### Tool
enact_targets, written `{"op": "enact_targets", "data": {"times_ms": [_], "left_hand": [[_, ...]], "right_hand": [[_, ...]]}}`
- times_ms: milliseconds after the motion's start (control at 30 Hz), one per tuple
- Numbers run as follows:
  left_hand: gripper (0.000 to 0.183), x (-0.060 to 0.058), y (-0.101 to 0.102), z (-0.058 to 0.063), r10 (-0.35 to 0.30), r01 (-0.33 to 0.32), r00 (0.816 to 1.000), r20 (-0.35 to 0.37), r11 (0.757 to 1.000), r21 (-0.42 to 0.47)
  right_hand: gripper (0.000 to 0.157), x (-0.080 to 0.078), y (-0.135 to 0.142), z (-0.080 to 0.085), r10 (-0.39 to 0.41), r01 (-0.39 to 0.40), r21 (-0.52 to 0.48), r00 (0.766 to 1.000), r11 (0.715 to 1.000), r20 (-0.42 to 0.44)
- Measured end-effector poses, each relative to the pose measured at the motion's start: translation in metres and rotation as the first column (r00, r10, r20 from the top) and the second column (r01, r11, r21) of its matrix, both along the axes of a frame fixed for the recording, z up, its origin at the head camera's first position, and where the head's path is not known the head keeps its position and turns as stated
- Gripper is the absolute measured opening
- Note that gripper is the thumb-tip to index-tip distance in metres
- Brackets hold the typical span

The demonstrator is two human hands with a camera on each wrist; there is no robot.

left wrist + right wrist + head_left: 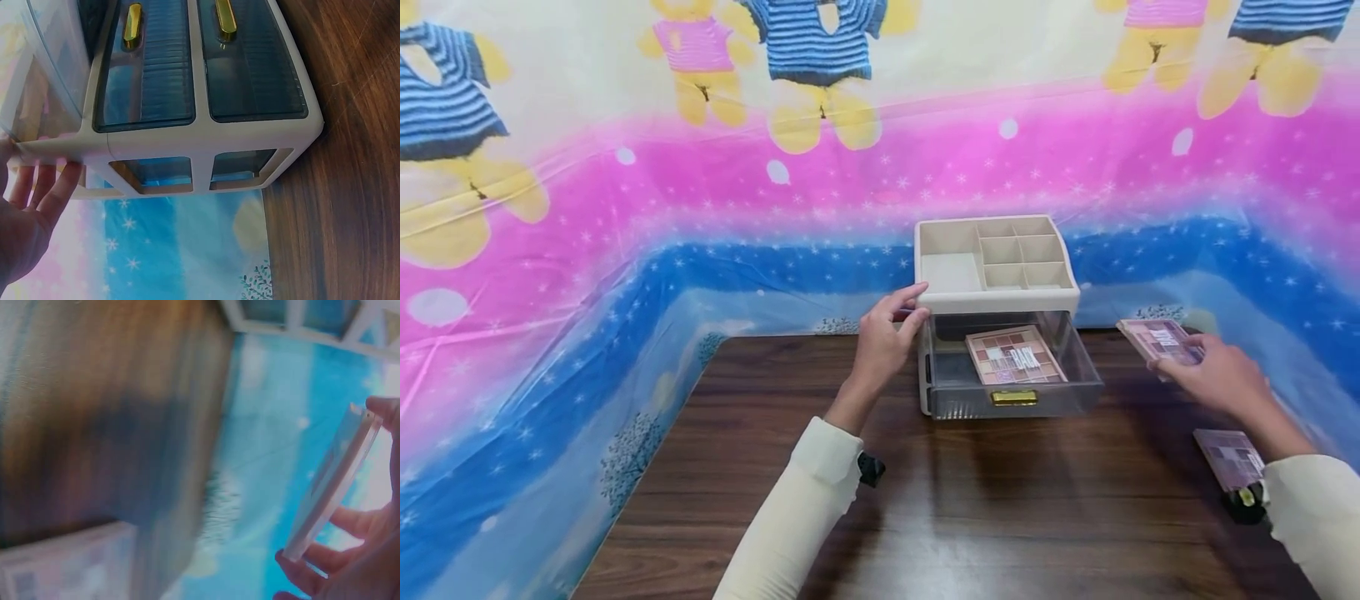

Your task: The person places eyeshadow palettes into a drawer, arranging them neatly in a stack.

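Note:
A cream storage organizer (992, 302) stands at the back of the table, its clear upper drawer (1018, 402) pulled out. Inside that drawer lies an eyeshadow palette (1015, 357). My left hand (880, 337) grips the organizer's left edge, near the top of the drawer opening; in the left wrist view the fingers (55, 190) rest against the side frame. To the right of the organizer, my right hand (1221, 375) holds a second eyeshadow palette (1161, 340) above the table. The right wrist view shows this palette (331, 481) edge-on between thumb and fingers.
Another eyeshadow palette (1228, 458) lies on the dark wooden table (760, 475), below the right forearm. Open compartments (1000, 250) top the organizer. Two lower drawers with gold handles (226, 17) are closed. A patterned cloth (850, 192) hangs behind and beside the table.

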State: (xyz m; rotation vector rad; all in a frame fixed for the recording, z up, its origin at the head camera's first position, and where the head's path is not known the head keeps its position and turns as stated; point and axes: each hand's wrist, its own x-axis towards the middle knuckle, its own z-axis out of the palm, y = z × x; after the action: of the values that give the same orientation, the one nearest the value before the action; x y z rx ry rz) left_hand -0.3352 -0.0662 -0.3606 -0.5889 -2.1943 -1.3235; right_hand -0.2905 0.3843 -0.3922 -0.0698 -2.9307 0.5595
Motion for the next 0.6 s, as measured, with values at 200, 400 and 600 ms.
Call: {"op": "enact_targets", "data": {"times_ms": [200, 400, 600], "left_hand": [[0.035, -0.001, -0.002, 0.0, 0.006, -0.006, 1.0, -0.027, 1.0, 0.002], [0.034, 0.0, -0.001, 0.0, 0.008, -0.007, 1.0, -0.023, 1.0, 0.013], [0.034, 0.001, 0.002, 0.001, -0.001, 0.001, 1.0, -0.025, 1.0, 0.021]], "right_hand": [[0.083, 0.014, -0.017, 0.035, 0.159, -0.161, -0.033, 0.986, 0.986, -0.058], [0.075, 0.034, -0.04, 0.06, 0.273, -0.287, -0.08, 0.95, 0.955, -0.151], [0.075, 0.048, -0.064, 0.082, 0.375, -0.394, -0.052, 0.902, 0.918, -0.212]]}}
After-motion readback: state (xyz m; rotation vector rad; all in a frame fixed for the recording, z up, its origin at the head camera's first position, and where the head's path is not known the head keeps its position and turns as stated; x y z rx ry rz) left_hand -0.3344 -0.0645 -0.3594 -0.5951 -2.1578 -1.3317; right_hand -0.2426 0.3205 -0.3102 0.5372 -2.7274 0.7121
